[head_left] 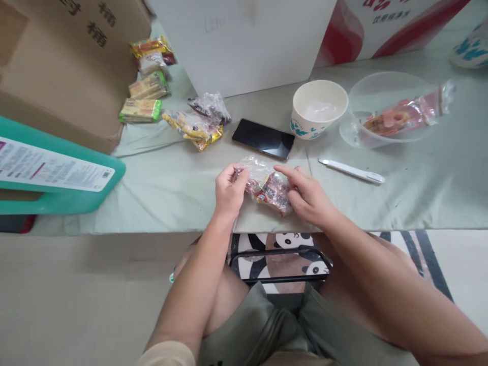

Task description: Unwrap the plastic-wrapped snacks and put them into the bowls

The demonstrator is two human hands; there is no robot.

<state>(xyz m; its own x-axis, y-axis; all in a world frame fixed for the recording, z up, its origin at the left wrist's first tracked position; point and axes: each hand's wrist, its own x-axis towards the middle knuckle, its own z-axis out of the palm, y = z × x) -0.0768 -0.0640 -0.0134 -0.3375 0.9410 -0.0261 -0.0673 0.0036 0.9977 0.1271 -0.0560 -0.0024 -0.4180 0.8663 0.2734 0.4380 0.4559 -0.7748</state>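
My left hand (231, 188) is closed, pinching the edge of a crumpled clear plastic wrapper (257, 170) with reddish print. Beside and partly against it lies a dark red snack wrapper (276, 192), also crinkled and shiny. My right hand (307, 195) is at the right of these wrappers, index finger stretched out toward the clear plastic and thumb near the dark red one. Its other fingers are curled and partly hidden. Just beyond both hands a black phone (263, 138) lies flat on the cloth. A white utility knife (351, 171) rests to the right.
A paper cup (319, 109) and a clear plastic bowl (394, 79) holding a pink packet (412, 113) stand at the back right. Crumpled wrappers (196, 127) and several small snack packs (148, 85) lie left. Cardboard box (68, 66), white box (247, 46) and green container (110, 170) border the table.
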